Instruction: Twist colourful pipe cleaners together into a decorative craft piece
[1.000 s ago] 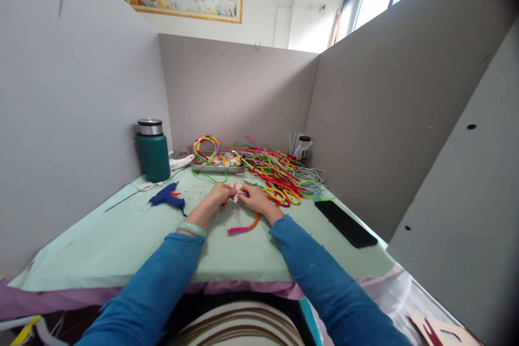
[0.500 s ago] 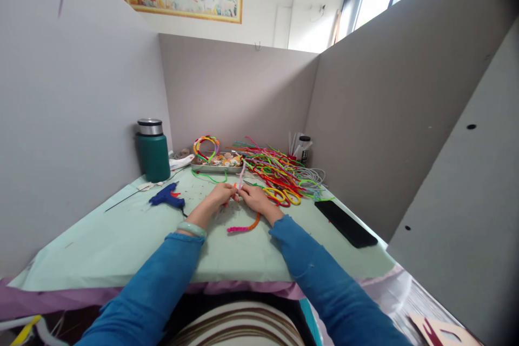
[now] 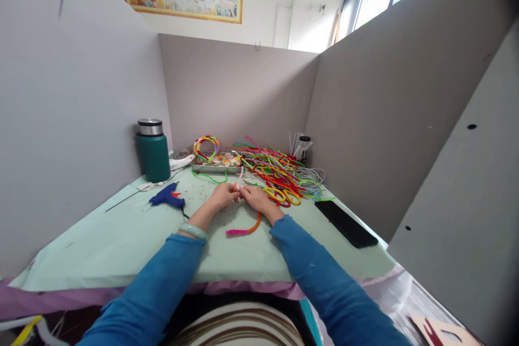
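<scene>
Left arm: blue sleeve, reaching forward and inward, a pale bangle at the wrist.
Right arm: blue sleeve, angled inward to meet the left.
Left hand: fingers curled, tips pinched together, grip closed.
Right hand: fingers curled, tips pinched, touching the left grip.
Wrists: both low, close together.

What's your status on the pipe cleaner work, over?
Left hand and right hand both pinching a pale pink pipe cleaner, its end sticking up. Pink-orange twisted piece lies beneath on the mat. Blue glue gun left, clear of the hands.
</scene>
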Demonstrator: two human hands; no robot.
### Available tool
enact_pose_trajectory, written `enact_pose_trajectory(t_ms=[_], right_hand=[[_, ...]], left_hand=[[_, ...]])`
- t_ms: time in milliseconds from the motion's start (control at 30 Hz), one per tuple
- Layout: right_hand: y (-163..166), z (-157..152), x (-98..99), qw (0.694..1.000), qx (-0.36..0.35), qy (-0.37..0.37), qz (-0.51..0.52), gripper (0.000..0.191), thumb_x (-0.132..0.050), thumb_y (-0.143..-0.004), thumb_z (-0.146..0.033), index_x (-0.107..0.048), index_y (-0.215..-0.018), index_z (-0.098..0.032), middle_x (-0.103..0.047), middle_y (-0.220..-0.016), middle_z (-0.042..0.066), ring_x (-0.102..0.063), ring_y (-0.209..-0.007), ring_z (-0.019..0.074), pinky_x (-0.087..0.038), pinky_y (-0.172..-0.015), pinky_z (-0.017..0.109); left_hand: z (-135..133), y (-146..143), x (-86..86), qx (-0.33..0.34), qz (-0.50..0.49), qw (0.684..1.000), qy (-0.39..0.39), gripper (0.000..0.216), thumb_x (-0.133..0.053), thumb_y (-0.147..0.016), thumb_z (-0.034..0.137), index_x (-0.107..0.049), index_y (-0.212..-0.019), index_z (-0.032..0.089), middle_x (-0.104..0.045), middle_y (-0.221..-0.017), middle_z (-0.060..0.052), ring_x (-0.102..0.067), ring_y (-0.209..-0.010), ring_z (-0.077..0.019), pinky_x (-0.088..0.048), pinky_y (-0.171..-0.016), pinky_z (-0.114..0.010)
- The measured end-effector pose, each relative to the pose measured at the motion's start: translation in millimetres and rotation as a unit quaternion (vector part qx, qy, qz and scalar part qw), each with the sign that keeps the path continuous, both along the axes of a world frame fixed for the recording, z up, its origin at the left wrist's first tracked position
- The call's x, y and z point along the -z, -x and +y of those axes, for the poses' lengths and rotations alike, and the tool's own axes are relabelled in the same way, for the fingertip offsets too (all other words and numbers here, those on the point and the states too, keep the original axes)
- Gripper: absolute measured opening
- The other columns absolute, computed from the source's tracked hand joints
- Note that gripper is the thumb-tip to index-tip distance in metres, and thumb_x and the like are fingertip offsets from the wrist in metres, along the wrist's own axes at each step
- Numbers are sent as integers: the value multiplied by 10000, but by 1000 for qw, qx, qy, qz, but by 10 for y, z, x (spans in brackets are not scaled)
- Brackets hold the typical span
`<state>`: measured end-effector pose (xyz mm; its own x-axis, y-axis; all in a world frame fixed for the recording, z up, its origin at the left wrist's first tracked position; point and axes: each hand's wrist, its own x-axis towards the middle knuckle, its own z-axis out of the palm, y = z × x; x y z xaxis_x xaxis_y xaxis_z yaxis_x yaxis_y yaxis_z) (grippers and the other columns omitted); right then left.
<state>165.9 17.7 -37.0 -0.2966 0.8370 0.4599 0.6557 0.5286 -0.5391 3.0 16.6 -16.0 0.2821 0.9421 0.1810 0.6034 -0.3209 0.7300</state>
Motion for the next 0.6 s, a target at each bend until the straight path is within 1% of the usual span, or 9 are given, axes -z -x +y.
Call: enact_pose_trajectory(t_ms=[100,233,433,500,600], right_hand=[[0,13,-3,1000,9,11,10,343,-414,-908,-272,-627,-657,-174,-615,-662,13,-490,-617,124,-279,-576,226],[9,29,2,999,29,11,9,330,-427,-880,-250,-606,-614,-175,-562,-595,3,-461,-584,125,-254,-553,236],[13,10,6,998,50,-28,38,270,-532,-837,-373,-611,-679,-170,-581,-641,1,-471,-617,120,-288,-581,227],[14,0,1,997,48,-34,45,247,-532,-831,-362,-617,-702,-169,-587,-653,0,-474,-623,119,-297,-587,226],[18,-3,-8,997,38,-35,59,219,-510,-820,-310,-606,-684,-166,-577,-646,-5,-470,-622,117,-305,-589,227]], left_hand=[[-18,-18,-23,4,17,999,-32,243,-576,-744,351,-658,-647,144,-575,-526,5,-442,-462,-102,-311,-481,-222],[-11,-36,-30,7,40,997,-59,222,-565,-747,320,-681,-673,146,-631,-575,-14,-505,-537,-128,-333,-530,-225],[11,-26,-29,4,70,996,-63,253,-548,-755,330,-686,-658,141,-633,-562,-17,-506,-536,-133,-328,-552,-235],[8,-26,-31,10,68,996,-60,254,-544,-753,328,-682,-653,139,-630,-559,-15,-507,-536,-133,-329,-553,-237],[-10,-34,-39,28,56,996,-58,255,-541,-746,326,-674,-631,140,-618,-544,-7,-501,-528,-128,-336,-557,-237]])
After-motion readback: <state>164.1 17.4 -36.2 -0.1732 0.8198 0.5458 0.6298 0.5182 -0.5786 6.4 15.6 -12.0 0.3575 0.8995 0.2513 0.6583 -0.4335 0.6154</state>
